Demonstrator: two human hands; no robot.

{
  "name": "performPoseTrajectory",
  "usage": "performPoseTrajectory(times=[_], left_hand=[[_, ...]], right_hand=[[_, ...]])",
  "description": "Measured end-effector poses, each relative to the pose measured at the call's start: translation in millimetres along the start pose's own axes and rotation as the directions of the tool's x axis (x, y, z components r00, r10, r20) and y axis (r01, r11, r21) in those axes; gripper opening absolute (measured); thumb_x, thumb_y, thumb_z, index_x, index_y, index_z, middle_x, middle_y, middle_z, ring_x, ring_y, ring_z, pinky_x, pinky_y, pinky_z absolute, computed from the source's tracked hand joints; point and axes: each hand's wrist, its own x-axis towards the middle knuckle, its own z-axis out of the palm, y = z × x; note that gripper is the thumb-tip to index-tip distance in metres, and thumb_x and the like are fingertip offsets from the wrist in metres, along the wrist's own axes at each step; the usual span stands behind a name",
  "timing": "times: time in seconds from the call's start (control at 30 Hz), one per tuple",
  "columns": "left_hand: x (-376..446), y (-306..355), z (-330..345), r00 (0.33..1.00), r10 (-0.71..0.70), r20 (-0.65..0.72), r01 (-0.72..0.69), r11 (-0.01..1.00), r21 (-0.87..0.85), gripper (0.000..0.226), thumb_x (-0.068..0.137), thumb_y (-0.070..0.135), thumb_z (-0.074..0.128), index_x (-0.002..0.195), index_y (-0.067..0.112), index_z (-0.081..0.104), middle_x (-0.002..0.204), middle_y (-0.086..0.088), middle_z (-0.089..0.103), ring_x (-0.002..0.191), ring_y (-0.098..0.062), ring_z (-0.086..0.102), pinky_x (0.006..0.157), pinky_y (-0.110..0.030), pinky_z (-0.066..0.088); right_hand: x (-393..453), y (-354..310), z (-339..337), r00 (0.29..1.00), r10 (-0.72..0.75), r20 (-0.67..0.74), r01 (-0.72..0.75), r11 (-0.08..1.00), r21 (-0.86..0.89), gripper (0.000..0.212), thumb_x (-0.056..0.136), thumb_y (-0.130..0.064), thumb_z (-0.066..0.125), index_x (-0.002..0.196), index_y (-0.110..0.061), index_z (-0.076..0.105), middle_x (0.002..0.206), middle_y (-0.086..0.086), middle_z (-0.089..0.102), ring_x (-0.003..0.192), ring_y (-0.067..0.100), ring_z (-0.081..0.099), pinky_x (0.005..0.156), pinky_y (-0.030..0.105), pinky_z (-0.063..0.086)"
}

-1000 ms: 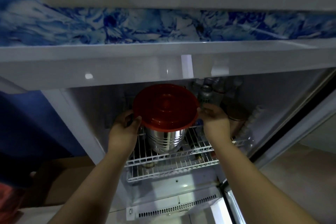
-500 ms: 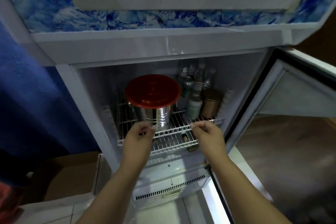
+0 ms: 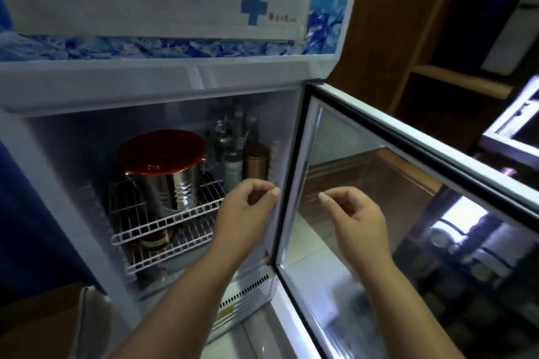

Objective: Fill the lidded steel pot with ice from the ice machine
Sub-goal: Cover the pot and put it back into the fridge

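On the white wire shelf (image 3: 163, 227) stands the upright red-lidded steel pot (image 3: 166, 169), up-left of both loosely curled, empty hands; the left hand (image 3: 248, 213) is nearer than the right hand (image 3: 354, 221).

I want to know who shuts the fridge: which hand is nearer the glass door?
The right hand, which hovers in front of the open glass door. The left hand is off its hinge edge, before the shelf.

Shiny steel pot (image 3: 170, 183) under a dark red lid (image 3: 161, 151), white wire shelf (image 3: 163, 224), blue-and-white ice-patterned cabinet (image 3: 145, 46).
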Motion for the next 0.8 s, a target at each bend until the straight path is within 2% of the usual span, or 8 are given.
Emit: performPoseTrajectory(times=[0.07, 0.17, 0.4, 0.47, 0.57, 0.63, 0.73, 0.8], left_hand=[[-3, 16, 19, 0.997, 0.058, 0.048, -0.057, 0.998, -0.011, 0.004, 0.085, 0.022, 0.065, 0.082, 0.023, 0.067, 0.077, 0.003, 0.067, 0.076, -0.013, 0.064, 0.075, -0.033, 0.053], [-9, 41, 48, 0.975, 0.166, 0.147, -0.165, 0.986, -0.016, 0.004, 0.085, 0.024, 0.064, 0.082, 0.025, 0.066, 0.076, 0.005, 0.067, 0.073, -0.009, 0.063, 0.069, -0.028, 0.052], [-27, 94, 120, 0.853, 0.405, 0.329, -0.420, 0.907, -0.030, 0.006, 0.086, 0.022, 0.064, 0.087, 0.028, 0.065, 0.082, 0.013, 0.066, 0.077, 0.002, 0.061, 0.068, -0.011, 0.047], [-35, 106, 142, 0.799, 0.471, 0.373, -0.496, 0.868, -0.033, 0.010, 0.087, 0.023, 0.062, 0.094, 0.030, 0.065, 0.091, 0.014, 0.065, 0.085, 0.002, 0.060, 0.073, -0.009, 0.046], [-46, 116, 171, 0.719, 0.534, 0.445, -0.589, 0.808, -0.016, 0.022, 0.090, 0.022, 0.057, 0.111, 0.024, 0.064, 0.106, 0.014, 0.061, 0.102, -0.001, 0.055, 0.088, -0.019, 0.047], [-55, 120, 188, 0.665, 0.547, 0.509, -0.639, 0.769, 0.009, 0.028, 0.094, 0.020, 0.052, 0.120, 0.022, 0.060, 0.117, 0.011, 0.058, 0.118, -0.006, 0.047, 0.101, -0.022, 0.038], [-70, 122, 206, 0.603, 0.505, 0.618, -0.651, 0.759, 0.015, 0.033, 0.097, 0.013, 0.044, 0.127, 0.018, 0.055, 0.130, 0.005, 0.054, 0.137, -0.013, 0.026, 0.105, -0.017, 0.016], [-77, 118, 216, 0.581, 0.418, 0.698, -0.611, 0.791, 0.035, 0.029, 0.098, 0.012, 0.039, 0.122, 0.015, 0.055, 0.128, 0.001, 0.053, 0.141, -0.020, 0.019, 0.108, -0.021, 0.017]], right_hand=[[-7, -14, -31, 0.990, -0.133, -0.042, 0.126, 0.982, -0.143, 0.010, 0.086, -0.021, 0.068, 0.079, -0.029, 0.067, 0.076, -0.010, 0.067, 0.074, 0.004, 0.062, 0.068, 0.017, 0.049], [-13, -29, -73, 0.949, -0.298, -0.106, 0.254, 0.918, -0.304, 0.006, 0.087, -0.018, 0.067, 0.086, -0.024, 0.067, 0.082, -0.008, 0.065, 0.079, 0.006, 0.062, 0.070, 0.020, 0.050], [-26, -47, -154, 0.846, -0.470, -0.253, 0.281, 0.795, -0.538, 0.006, 0.085, -0.019, 0.064, 0.084, -0.015, 0.068, 0.079, -0.006, 0.062, 0.075, 0.010, 0.059, 0.070, 0.026, 0.048], [-33, -51, -176, 0.818, -0.496, -0.291, 0.246, 0.758, -0.604, 0.007, 0.083, -0.018, 0.063, 0.082, -0.013, 0.068, 0.079, -0.004, 0.062, 0.077, 0.015, 0.059, 0.073, 0.029, 0.047], [-45, -53, -205, 0.798, -0.526, -0.295, 0.158, 0.654, -0.740, 0.012, 0.082, -0.020, 0.063, 0.088, -0.012, 0.070, 0.084, 0.001, 0.066, 0.082, 0.023, 0.059, 0.079, 0.027, 0.040], [-54, -51, -222, 0.812, -0.501, -0.299, 0.066, 0.587, -0.807, 0.022, 0.081, -0.025, 0.062, 0.096, -0.011, 0.071, 0.090, 0.003, 0.067, 0.087, 0.027, 0.059, 0.083, 0.028, 0.038], [-69, -45, -238, 0.873, -0.335, -0.355, -0.144, 0.518, -0.843, 0.032, 0.085, -0.034, 0.060, 0.108, -0.014, 0.070, 0.102, 0.005, 0.066, 0.103, 0.033, 0.056, 0.091, 0.042, 0.043], [-77, -43, -244, 0.906, -0.170, -0.388, -0.272, 0.469, -0.840, 0.035, 0.088, -0.036, 0.060, 0.117, -0.017, 0.065, 0.111, 0.006, 0.063, 0.114, 0.034, 0.050, 0.097, 0.047, 0.041]])
